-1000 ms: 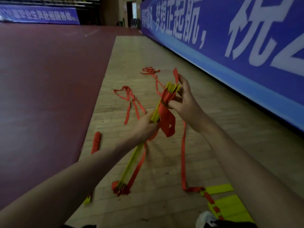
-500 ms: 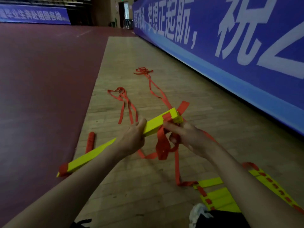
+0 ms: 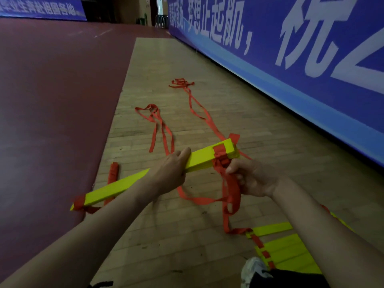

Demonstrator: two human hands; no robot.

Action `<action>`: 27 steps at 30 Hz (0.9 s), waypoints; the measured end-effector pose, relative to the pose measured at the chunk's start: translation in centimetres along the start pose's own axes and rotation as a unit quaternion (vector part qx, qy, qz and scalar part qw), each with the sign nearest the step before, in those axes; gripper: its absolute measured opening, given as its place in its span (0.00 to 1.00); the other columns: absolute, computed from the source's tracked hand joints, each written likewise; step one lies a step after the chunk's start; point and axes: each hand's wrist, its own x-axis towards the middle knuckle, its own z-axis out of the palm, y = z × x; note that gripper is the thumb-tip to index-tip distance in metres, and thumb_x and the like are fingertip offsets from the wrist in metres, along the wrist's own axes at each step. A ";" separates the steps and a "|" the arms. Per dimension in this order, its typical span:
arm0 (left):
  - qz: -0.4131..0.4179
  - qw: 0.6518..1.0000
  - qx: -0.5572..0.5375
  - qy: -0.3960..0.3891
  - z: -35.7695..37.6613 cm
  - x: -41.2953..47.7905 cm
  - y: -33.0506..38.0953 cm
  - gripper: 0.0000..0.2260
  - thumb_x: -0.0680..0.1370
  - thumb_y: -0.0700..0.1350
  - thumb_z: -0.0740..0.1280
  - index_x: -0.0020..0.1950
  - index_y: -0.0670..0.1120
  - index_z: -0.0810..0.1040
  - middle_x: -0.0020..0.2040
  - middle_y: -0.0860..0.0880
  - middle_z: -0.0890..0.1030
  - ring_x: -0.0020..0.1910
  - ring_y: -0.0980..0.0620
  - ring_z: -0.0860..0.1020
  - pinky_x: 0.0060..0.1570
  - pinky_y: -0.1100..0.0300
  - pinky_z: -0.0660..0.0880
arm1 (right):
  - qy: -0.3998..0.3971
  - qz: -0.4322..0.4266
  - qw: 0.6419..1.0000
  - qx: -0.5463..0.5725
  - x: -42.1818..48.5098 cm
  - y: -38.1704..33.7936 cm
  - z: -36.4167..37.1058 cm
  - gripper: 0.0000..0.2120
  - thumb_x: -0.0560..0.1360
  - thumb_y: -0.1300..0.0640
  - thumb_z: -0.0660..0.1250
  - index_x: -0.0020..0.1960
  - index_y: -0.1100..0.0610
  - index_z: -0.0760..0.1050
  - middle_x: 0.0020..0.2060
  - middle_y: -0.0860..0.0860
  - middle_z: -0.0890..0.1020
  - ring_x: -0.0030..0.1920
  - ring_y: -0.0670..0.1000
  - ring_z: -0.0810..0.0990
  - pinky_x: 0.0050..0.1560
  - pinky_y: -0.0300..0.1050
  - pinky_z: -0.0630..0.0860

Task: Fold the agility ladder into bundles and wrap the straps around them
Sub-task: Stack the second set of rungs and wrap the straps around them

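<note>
Between left hand (image 3: pixel 170 173) and right hand (image 3: pixel 254 180): stacked bundle of flat yellow plastic rungs (image 3: pixel 124 186).
Left curled round mid-bundle; right gripping red webbing strap (image 3: pixel 232 190), wound round bundle just above.

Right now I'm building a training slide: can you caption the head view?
Left hand grips the bundle of yellow rungs while the right hand holds the orange strap wrapped at its end.

A: Bundles?
B: One yellow rung bundle (image 3: pixel 203 159), one red strap (image 3: pixel 232 190) off it, one red wrapped roll (image 3: pixel 113 171).
A: Hands?
B: Two: left hand (image 3: pixel 168 173), right hand (image 3: pixel 255 179).
A: Loose strap tangles?
B: Two: far tangle (image 3: pixel 181 83), near tangle (image 3: pixel 152 110). One white shoe (image 3: pixel 252 268). Two blue banners: right banner (image 3: pixel 291 65), far banner (image 3: pixel 41 9).
</note>
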 end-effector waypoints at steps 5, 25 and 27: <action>-0.009 1.000 0.023 0.018 -1.3 -0.2 -0.5 0.18 0.75 0.41 0.66 0.64 0.43 0.67 0.53 0.42 0.76 0.51 0.38 0.76 0.40 0.51 0.71 | 0.005 -0.062 0.997 -0.037 0.9 0.5 0.8 0.05 0.66 0.60 0.72 0.38 0.56 0.77 0.28 0.49 0.74 0.25 0.45 0.70 0.29 0.39 0.64; -0.157 0.954 -0.256 -0.007 -4.5 -1.5 -2.3 0.09 0.80 0.51 0.64 0.43 0.48 0.72 0.31 0.53 0.69 0.28 0.57 0.67 0.29 0.60 0.64 | 0.198 -0.062 0.872 -0.444 4.1 4.4 -2.9 0.09 0.76 0.57 0.65 0.38 0.55 0.79 0.35 0.50 0.80 0.41 0.50 0.78 0.42 0.44 0.72; -0.156 0.950 -0.269 -0.010 -4.1 -1.4 -2.1 0.10 0.80 0.50 0.63 0.41 0.48 0.70 0.31 0.52 0.68 0.28 0.56 0.66 0.29 0.60 0.63 | 0.230 -0.039 0.879 -0.416 4.9 4.8 -2.6 0.06 0.76 0.51 0.67 0.43 0.52 0.76 0.40 0.48 0.79 0.47 0.50 0.78 0.42 0.41 0.71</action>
